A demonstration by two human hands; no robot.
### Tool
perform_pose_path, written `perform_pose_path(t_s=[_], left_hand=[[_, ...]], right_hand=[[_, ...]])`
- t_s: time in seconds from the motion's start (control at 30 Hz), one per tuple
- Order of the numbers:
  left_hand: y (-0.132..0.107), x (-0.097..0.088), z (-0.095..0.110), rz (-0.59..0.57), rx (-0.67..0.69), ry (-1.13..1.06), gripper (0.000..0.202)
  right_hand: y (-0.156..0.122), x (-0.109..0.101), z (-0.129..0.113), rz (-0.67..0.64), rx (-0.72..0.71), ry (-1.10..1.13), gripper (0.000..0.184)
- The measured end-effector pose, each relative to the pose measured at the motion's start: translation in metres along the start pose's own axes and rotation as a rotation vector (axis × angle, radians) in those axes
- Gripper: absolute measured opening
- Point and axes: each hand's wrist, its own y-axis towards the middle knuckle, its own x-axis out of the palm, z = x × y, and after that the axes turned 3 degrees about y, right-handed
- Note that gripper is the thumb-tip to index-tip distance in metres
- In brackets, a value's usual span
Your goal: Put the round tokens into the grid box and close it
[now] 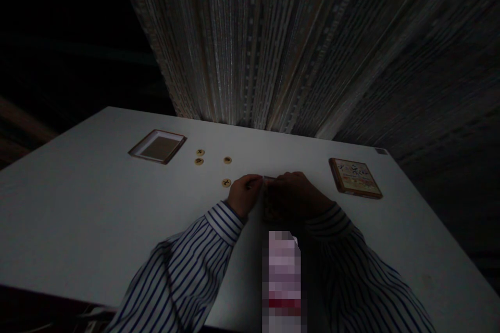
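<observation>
In the dim head view, my left hand (244, 196) and my right hand (297, 195) come together over the middle of the white table (97, 208). The fingers of both are closed in a pinch around something small with a pale edge, too dark and too covered to identify. Beneath the right hand lies a dark shape, mostly hidden in shadow. Just left of my left hand is a round wooden token (226, 183) with a black mark. Farther back lie another token (227, 160) and a close pair, one token (200, 152) behind the other (199, 162).
At the back left sits an open shallow box (172, 152) with a brown inside. A box with a printed picture top (357, 177) lies on the right. Behind the table's far edge hangs a striped curtain (250, 52). A small dark label (380, 151) marks the far right corner.
</observation>
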Motion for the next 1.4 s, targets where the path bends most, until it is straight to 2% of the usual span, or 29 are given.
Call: perform_pose_path(t_s=[0.33,1.0,1.4], left_hand=[[0.001,0.001,-0.001,-0.007,-0.001,0.003,0.015],[0.001,0.001,0.001,-0.002,0.021,0.007,0.016],[0.002,0.001,-0.001,-0.005,0.017,0.029,0.016]], right_hand=[[-0.001,-0.004,-0.001,-0.014,0.009,0.011,0.020],[-0.001,0.000,0.002,-0.013,0.035,0.031,0.016],[-0.002,-0.012,0.002,0.015,0.075,0.055,0.020]])
